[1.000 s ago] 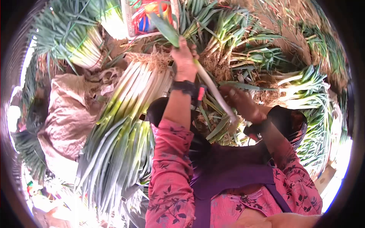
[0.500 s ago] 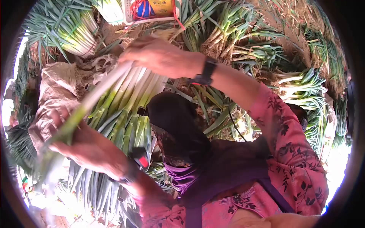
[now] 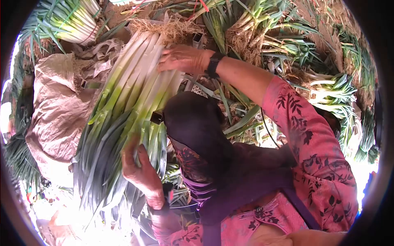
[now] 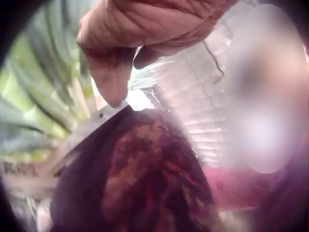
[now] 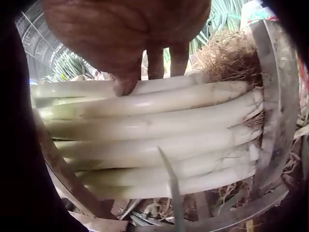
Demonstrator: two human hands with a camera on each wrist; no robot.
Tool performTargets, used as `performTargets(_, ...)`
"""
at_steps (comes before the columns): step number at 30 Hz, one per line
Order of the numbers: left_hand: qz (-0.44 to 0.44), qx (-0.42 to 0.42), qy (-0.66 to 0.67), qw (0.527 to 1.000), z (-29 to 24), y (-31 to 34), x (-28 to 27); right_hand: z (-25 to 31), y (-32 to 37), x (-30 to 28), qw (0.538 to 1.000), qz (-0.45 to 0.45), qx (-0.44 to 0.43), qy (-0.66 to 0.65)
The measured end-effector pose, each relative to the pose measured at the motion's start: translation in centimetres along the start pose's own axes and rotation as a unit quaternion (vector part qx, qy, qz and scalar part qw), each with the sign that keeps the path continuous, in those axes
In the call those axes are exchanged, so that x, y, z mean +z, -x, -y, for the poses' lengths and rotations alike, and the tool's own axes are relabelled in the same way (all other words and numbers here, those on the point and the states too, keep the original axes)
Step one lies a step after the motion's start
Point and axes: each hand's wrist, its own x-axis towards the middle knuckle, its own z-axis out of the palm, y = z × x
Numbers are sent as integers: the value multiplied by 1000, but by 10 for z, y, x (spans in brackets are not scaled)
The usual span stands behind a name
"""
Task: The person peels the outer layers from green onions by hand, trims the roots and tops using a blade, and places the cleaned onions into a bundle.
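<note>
A thick bundle of leeks (image 3: 135, 86) lies in front of me, white stems and roots at the far end, green leaves toward me. My right hand (image 3: 182, 59) rests on the white stems just below the roots. In the right wrist view its thumb and fingers (image 5: 154, 63) point down onto the topmost leek (image 5: 169, 102) of the layer. My left hand (image 3: 141, 172) is over the green leaves (image 3: 108, 143), fingers loosely bent and nothing between them. In the left wrist view, the left hand (image 4: 140, 38) hangs above a dark patterned cloth, its thumb pointing down.
Metal bars (image 5: 273, 106) frame the bundle, and one bar end (image 3: 157, 117) sticks out near my knee. A crumpled sack (image 3: 61, 119) lies to the left. Tied leeks (image 3: 82, 24) stand at the far left; loose leeks (image 3: 262, 33) lie at the far right.
A single leek held in both hands has swung from right to left and come down on the bundle. The left hand has let go of its leaves; the right hand stays at the root end.
</note>
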Motion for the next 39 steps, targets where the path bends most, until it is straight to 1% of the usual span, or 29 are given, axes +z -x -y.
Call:
performTargets(1, 12, 92, -129, 987, -3, -13, -6, -6, 5, -1, 1000, -25, 15, 6)
performTargets(2, 13, 93, -128, 987, 0, -20, -5, -13, 7, -3, 1000, -25, 16, 6)
performTargets(3, 25, 134, -290, 947, 5, -26, -2, -18, 10, -6, 998, -17, 63, 3)
performTargets(4, 36, 174, -442, 879, 12, -31, 1, -21, 14, -9, 994, -10, 111, 2)
performTargets(5, 82, 143, -468, 868, 17, -36, 0, -17, 12, -20, 993, 2, 122, 0)
performTargets(10, 117, 149, -556, 810, 19, -51, -8, -27, 2, 9, 991, -4, 120, 55)
performTargets(11, 124, 162, -547, 812, 26, -54, -7, -36, 4, 37, 987, -122, 78, 67)
performTargets(12, 134, 179, -536, 814, 34, -57, -5, -26, 3, 25, 968, -236, 38, 82)
performTargets(13, 141, 190, -527, 816, 45, -56, -2, -24, 7, 6, 991, -8, 124, 54)
performTargets(14, 116, 179, -553, 805, 58, -51, 0, -30, 11, 23, 985, -115, 129, 0)
performTargets(15, 95, 186, -564, 799, 64, -55, 15, -18, 11, 11, 979, -135, 108, 104)
performTargets(16, 105, 153, -582, 792, 65, -58, 18, -26, 10, 38, 957, -271, 90, 53)
performTargets(17, 104, 158, -581, 792, 70, -60, 17, -17, 8, 37, 961, -229, 155, -10)
performTargets(18, 101, 163, -582, 790, 76, -60, 14, -6, 9, 40, 943, -294, 148, 57)
performTargets(19, 100, 175, -577, 791, 78, -61, 12, 12, 13, 19, 965, -146, 219, -1)
performTargets(20, 104, 178, -581, 787, 79, -62, 10, 22, 24, 18, 956, -248, 149, -54)
performTargets(21, 109, 182, -586, 782, 79, -62, 8, 30, 35, 12, 948, -164, 208, -177)
performTargets(22, 111, 192, -583, 782, 79, -61, 9, 41, 51, 7, 964, -158, 186, -105)
performTargets(24, 100, 229, -581, 775, 76, -59, 11, 53, 100, -1, 927, -259, 209, -170)
performTargets(26, 87, 256, -580, 768, 68, -56, 16, 38, 147, 25, 890, -292, 326, -126)
performTargets(27, 85, 254, -567, 779, 69, -56, 16, 28, 170, 22, 839, -305, 412, -181)
performTargets(28, 83, 253, -553, 790, 70, -56, 17, 13, 192, 18, 777, -314, 493, -234)
performTargets(30, 82, 256, -522, 809, 66, -57, 18, -28, 233, 29, 530, -436, 580, -438)
performTargets(31, 83, 250, -512, 818, 59, -57, 22, -49, 249, 34, 529, -439, 581, -435)
performTargets(33, 85, 264, -495, 823, 50, -57, 27, -87, 274, 43, 440, -554, 570, -419)
performTargets(34, 44, 328, -504, 797, 48, -57, 28, -108, 281, 50, 439, -555, 569, -419)
performTargets(36, 24, 358, -615, 702, 146, -82, -4, -151, 283, 61, 434, -523, 690, -250)
performTargets(38, 66, 282, -578, 763, 93, -66, 18, -176, 270, 58, 421, -499, 726, -219)
performTargets(39, 66, 283, -578, 763, 84, -69, 23, -183, 261, 49, 404, -438, 762, -254)
